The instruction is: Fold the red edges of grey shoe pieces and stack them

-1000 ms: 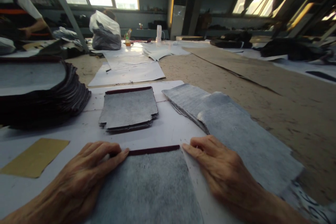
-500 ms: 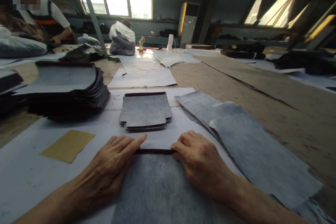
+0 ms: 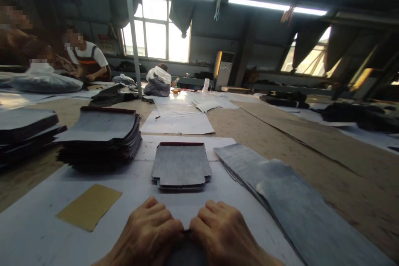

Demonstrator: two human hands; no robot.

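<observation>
Side by side at the bottom centre, my left hand (image 3: 152,230) and my right hand (image 3: 218,228) have their fingers curled on the dark upper edge of a grey sheet (image 3: 186,253). Only a narrow strip of that sheet shows between them. Just beyond lies a small stack of grey notched pieces (image 3: 182,164) with a dark red top edge. Long grey pieces (image 3: 299,199) lie in a pile to the right. A tan paper piece (image 3: 90,207) rests on the white paper (image 3: 34,220) at left.
Two thick stacks of grey and dark pieces (image 3: 102,126) (image 3: 26,124) stand at left. A metal pole (image 3: 134,37) rises behind them. Farther back are a filled plastic bag (image 3: 158,81), an orange bottle (image 3: 176,90) and a person (image 3: 92,60) at the far table.
My hands have come closer together along the sheet's dark edge, and my left fingers are more curled. The view has tilted up, so the table things sit lower and ceiling lights show.
</observation>
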